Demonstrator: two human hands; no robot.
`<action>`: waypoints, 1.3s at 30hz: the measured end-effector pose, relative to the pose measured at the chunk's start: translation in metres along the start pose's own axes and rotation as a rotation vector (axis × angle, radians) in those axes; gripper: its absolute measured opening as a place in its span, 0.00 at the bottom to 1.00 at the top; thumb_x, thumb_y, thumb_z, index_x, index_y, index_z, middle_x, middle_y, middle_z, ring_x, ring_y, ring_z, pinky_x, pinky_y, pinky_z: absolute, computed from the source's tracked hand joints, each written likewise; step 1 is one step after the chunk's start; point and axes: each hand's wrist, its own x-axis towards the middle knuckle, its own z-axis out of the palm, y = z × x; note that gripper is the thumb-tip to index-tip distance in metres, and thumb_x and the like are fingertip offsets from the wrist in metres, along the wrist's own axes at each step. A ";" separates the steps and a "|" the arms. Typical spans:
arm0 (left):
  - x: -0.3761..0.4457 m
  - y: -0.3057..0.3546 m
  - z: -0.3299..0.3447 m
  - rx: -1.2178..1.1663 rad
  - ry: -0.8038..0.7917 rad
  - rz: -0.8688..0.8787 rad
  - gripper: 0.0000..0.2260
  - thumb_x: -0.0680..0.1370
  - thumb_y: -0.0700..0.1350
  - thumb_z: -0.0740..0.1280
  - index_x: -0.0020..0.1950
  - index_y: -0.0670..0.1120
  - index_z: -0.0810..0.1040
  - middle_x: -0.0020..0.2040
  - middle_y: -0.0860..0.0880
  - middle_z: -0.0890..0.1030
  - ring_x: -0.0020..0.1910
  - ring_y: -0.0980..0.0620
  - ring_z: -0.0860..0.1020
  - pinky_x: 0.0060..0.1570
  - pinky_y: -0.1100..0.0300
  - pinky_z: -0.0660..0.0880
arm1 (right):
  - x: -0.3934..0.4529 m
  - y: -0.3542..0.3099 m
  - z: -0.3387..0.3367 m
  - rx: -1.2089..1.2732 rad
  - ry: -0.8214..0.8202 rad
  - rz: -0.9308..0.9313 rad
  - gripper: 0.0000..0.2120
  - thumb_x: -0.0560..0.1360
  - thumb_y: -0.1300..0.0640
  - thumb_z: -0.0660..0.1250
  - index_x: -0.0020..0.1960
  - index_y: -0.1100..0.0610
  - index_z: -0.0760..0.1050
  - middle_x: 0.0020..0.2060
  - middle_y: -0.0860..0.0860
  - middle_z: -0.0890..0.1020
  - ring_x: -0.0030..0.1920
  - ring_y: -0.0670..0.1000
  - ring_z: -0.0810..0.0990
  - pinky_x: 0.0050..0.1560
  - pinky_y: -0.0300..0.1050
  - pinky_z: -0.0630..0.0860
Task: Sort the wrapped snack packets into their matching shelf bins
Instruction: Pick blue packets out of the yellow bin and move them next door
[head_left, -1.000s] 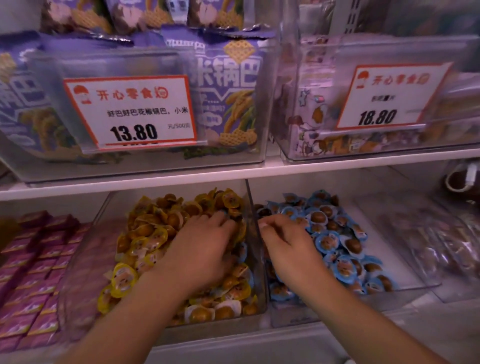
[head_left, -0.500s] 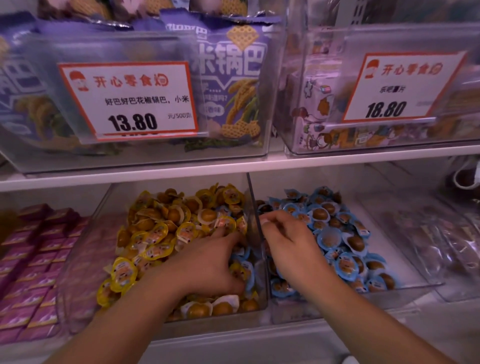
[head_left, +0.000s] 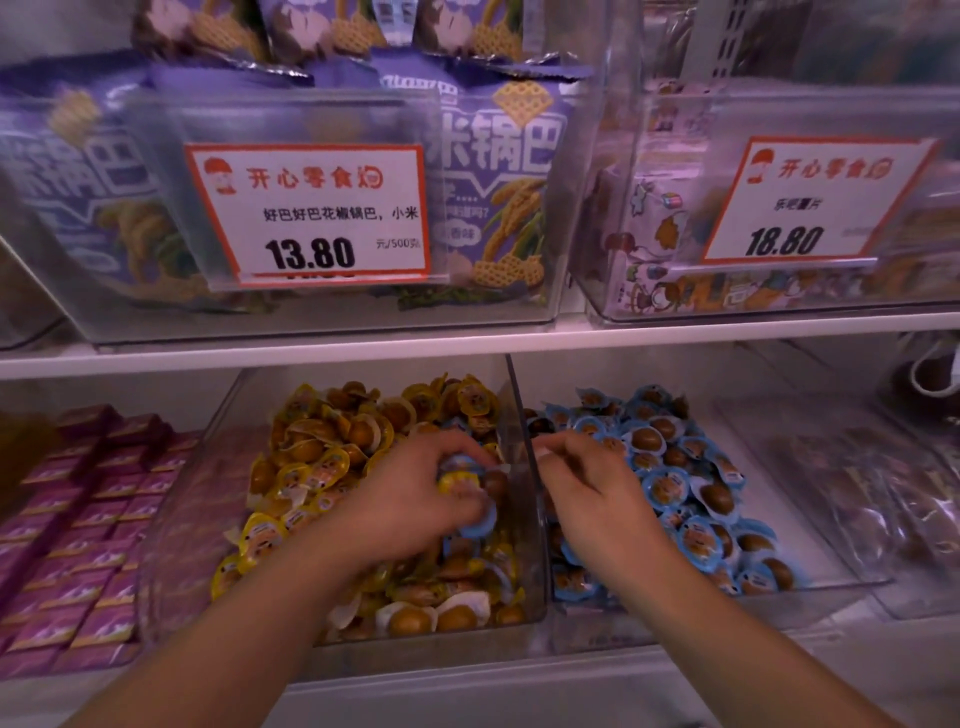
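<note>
One head-worn camera looks forward and down (close in) at two shelf (head_left: 467, 345) tiers.

Yellow-wrapped packets (head_left: 332, 457) with brown centres fill the left clear bin (head_left: 530, 597); a few blue ones lie among them near the right wall. Blue-wrapped packets (head_left: 691, 499) fill the right bin (head_left: 831, 587). Pink-purple boxes (head_left: 78, 545) sit far left. Above, purple bags (head_left: 498, 171) show yellow lattice prints, behind white price cards (head_left: 311, 213) edged in orange-red with black numbers.
</note>
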 end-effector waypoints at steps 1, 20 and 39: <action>-0.001 0.000 -0.006 -0.101 0.050 -0.004 0.11 0.69 0.44 0.74 0.45 0.59 0.82 0.43 0.58 0.83 0.42 0.63 0.80 0.40 0.69 0.76 | 0.000 0.000 -0.001 0.005 -0.006 -0.003 0.08 0.80 0.50 0.61 0.51 0.47 0.79 0.40 0.49 0.84 0.40 0.48 0.82 0.45 0.56 0.80; -0.054 0.025 -0.023 -0.987 0.336 -0.057 0.15 0.70 0.42 0.75 0.56 0.49 0.82 0.54 0.39 0.84 0.51 0.42 0.82 0.54 0.48 0.79 | -0.013 -0.066 0.024 0.095 -0.090 -0.276 0.16 0.72 0.38 0.66 0.57 0.24 0.68 0.55 0.41 0.80 0.54 0.39 0.80 0.55 0.45 0.79; -0.057 0.063 -0.010 -0.775 0.196 0.244 0.29 0.71 0.34 0.64 0.70 0.52 0.70 0.67 0.59 0.77 0.68 0.60 0.73 0.59 0.66 0.74 | -0.025 -0.068 0.012 0.396 -0.018 -0.121 0.06 0.76 0.56 0.71 0.51 0.45 0.81 0.43 0.49 0.85 0.40 0.47 0.84 0.39 0.44 0.80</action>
